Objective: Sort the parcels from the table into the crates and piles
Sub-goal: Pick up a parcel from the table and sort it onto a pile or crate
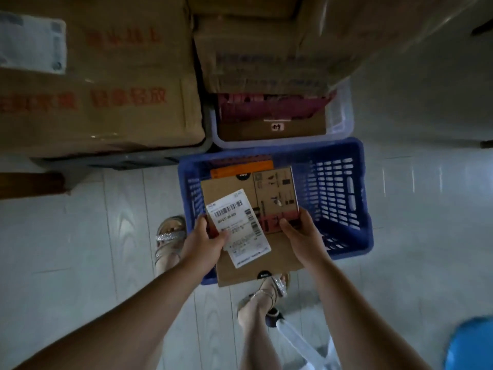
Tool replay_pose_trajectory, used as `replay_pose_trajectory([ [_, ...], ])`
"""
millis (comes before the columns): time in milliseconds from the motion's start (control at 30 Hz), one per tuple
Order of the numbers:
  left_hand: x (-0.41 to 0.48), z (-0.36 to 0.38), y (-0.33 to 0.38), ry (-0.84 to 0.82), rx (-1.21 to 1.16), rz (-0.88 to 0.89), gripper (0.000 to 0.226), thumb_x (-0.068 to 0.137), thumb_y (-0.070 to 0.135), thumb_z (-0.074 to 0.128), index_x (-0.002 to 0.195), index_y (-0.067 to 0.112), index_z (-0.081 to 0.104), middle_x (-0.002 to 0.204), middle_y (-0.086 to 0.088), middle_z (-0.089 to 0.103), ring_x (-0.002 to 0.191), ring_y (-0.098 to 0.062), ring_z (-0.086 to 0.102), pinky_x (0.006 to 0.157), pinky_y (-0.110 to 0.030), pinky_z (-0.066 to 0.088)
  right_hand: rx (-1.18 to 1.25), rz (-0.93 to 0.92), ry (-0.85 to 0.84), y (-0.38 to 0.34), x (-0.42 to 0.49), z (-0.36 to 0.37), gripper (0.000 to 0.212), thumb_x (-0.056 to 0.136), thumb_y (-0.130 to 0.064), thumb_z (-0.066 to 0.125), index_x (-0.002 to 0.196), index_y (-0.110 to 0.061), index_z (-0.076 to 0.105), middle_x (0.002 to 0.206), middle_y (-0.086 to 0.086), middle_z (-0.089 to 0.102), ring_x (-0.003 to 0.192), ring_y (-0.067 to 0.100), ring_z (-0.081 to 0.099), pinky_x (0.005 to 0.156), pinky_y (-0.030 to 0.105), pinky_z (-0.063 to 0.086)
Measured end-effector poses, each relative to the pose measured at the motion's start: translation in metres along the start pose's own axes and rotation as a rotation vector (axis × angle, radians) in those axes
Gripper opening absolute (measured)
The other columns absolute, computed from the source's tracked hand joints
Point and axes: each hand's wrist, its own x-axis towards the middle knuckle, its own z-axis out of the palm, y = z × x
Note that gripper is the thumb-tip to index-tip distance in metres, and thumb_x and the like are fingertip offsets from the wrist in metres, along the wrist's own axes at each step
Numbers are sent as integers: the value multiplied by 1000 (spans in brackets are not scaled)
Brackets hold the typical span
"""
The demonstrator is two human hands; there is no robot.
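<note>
I hold a flat brown cardboard parcel [240, 194] with a white barcode label [237, 225] over the blue plastic crate [336, 188]. My left hand [204, 243] grips its near left corner, thumb on the label. My right hand [302, 236] grips its near right edge. Under it lies a larger brown cardboard sheet or box [269, 260] that sticks out over the crate's near rim; whether my hands also hold it is unclear. An orange-topped parcel [240, 169] lies in the crate beneath.
A clear bin [344, 121] with a brown box and a pink parcel stands behind the crate. Large cardboard cartons [101, 84] are stacked at back left and centre. My sandalled feet [170, 236] stand on the tiled floor. A blue stool [472, 345] is at bottom right.
</note>
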Motion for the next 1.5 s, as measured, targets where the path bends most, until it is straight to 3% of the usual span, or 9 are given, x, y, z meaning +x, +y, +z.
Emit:
replay_pose_trajectory([
  [300,78,33,-27,141,-104,-124,33,88,22,60,111,20,38,95,7,54,70,-8,51,52,-23,38,27,-13,-137,42,87,57,41,92,-23,52,128,-39,42,104,-11,61,97,17,58,75,35,48],
  [467,90,39,-19,237,-131,-166,28,88,20,56,106,18,35,91,4,54,73,-13,55,66,-32,51,91,-39,-151,49,105,68,44,90,-26,56,129,-39,41,106,-10,62,103,22,58,85,44,49],
  [700,64,31,-6,216,-83,-174,43,87,24,58,124,11,40,124,-10,56,104,-29,60,83,-42,54,-192,62,-139,32,93,69,50,95,-35,47,140,-27,27,103,-4,55,72,8,50,51,23,35],
  [833,33,16,5,178,-55,-106,37,86,26,59,122,17,51,118,-4,61,101,-23,62,83,-40,54,-339,163,-271,11,77,69,57,96,-25,46,144,-17,15,89,1,52,66,12,51,48,22,36],
  [900,20,8,9,150,-54,-75,33,86,27,61,118,20,54,115,-1,64,100,-21,64,81,-38,55,-387,169,-304,1,72,68,55,97,-14,43,145,-13,15,105,11,51,74,16,52,56,24,40],
  [1067,16,-9,10,84,7,29,17,86,27,61,100,34,52,108,9,65,85,-8,61,64,-23,49,-367,190,-280,-6,72,64,49,96,-18,47,139,-16,23,90,1,50,71,13,51,54,23,41],
  [1233,-1,-9,28,51,57,1,43,88,23,57,130,19,49,123,-4,61,101,-22,60,84,-33,50,-363,118,-165,-23,36,50,44,96,-23,46,137,-20,31,87,-4,52,66,11,51,49,26,37],
  [1400,-72,-31,72,-1,109,48,56,90,26,55,142,18,36,125,-8,57,93,-22,58,66,-26,44,-252,67,-27,-71,-53,14,50,96,-32,47,142,-19,32,123,10,57,81,14,50,64,28,41],
  [1500,-109,-45,88,-51,126,69,55,90,26,54,141,16,37,127,-10,56,97,-22,59,75,-29,48,-189,55,5,-85,-99,-1,39,95,-27,50,133,-18,44,112,6,59,70,6,46,59,25,40],
])
